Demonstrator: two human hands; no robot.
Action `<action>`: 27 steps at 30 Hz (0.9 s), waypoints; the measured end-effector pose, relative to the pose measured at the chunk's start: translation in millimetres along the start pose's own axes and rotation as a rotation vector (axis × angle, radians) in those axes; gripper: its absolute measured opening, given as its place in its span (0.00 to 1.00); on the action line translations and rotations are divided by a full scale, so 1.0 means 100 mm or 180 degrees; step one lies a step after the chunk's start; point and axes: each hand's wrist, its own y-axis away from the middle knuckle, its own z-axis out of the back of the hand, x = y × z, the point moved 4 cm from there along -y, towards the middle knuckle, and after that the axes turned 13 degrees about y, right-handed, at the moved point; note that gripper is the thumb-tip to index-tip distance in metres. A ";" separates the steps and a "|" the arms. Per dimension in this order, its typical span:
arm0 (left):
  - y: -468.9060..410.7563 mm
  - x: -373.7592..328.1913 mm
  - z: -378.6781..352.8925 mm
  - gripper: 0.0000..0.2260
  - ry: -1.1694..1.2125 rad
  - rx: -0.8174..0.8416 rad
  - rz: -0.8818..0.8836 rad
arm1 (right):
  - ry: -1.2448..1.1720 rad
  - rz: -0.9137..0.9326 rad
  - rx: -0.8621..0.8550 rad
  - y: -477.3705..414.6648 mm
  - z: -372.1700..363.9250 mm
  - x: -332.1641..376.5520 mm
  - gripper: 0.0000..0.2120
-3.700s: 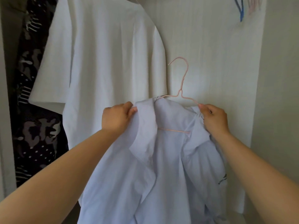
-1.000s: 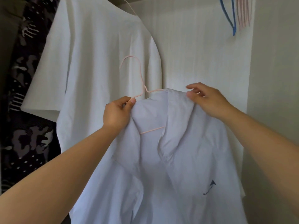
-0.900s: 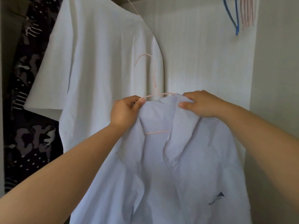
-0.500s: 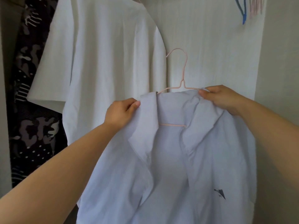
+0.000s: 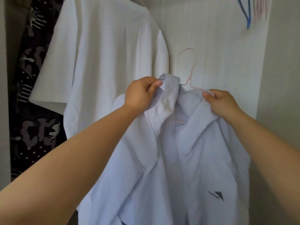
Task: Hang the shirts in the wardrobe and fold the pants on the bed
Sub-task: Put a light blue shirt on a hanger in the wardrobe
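Pale blue collared shirt [image 5: 186, 159], rumpled, on pink hanger [image 5: 190, 78]; left hand [image 5: 141, 95], right hand [image 5: 220, 103] pinching collar.

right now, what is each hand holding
Left hand: closed, gripping the pale blue shirt by its collar.
Right hand: closed, pinching the same shirt over the pink hanger.

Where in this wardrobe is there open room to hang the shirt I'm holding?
Free: the gap in front of the bare back panel, between the white T-shirt and the blue hanger. Crowded: the left, where the T-shirt overlaps the camouflage garment. The rail itself is out of view.
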 end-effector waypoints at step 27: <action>0.08 0.19 -0.42 0.18 0.0723 -0.0781 0.1856 | 0.1045 -0.0453 -0.0368 -0.30 0.37 0.07 0.13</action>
